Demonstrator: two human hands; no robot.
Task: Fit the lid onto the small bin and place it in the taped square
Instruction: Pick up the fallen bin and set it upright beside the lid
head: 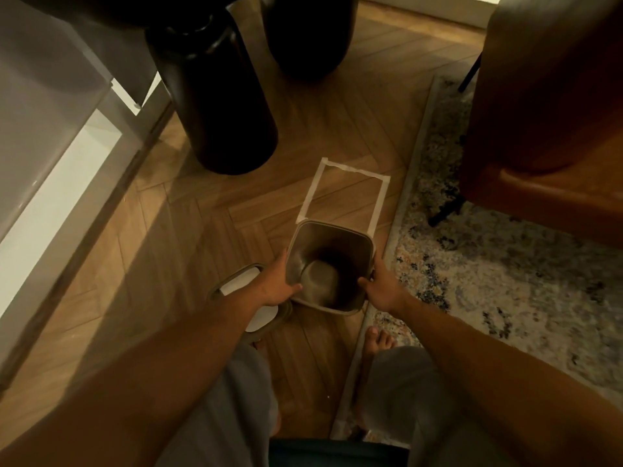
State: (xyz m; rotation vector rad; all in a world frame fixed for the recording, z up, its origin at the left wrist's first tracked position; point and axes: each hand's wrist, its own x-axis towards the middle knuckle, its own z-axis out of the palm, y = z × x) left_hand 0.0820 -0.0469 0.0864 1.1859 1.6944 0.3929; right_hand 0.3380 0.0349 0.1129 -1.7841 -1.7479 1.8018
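A small grey bin with an open top stands upright over the near edge of the taped square on the wooden floor. My left hand grips its left side with the thumb over the rim. My right hand grips the right side the same way. The lid, grey-rimmed with a white panel, lies on the floor just left of the bin, partly hidden under my left forearm.
A tall black cylinder and a second dark round object stand beyond the square. A patterned rug borders the right side, with a brown leather chair on it. A grey cabinet runs along the left. My bare feet are below the bin.
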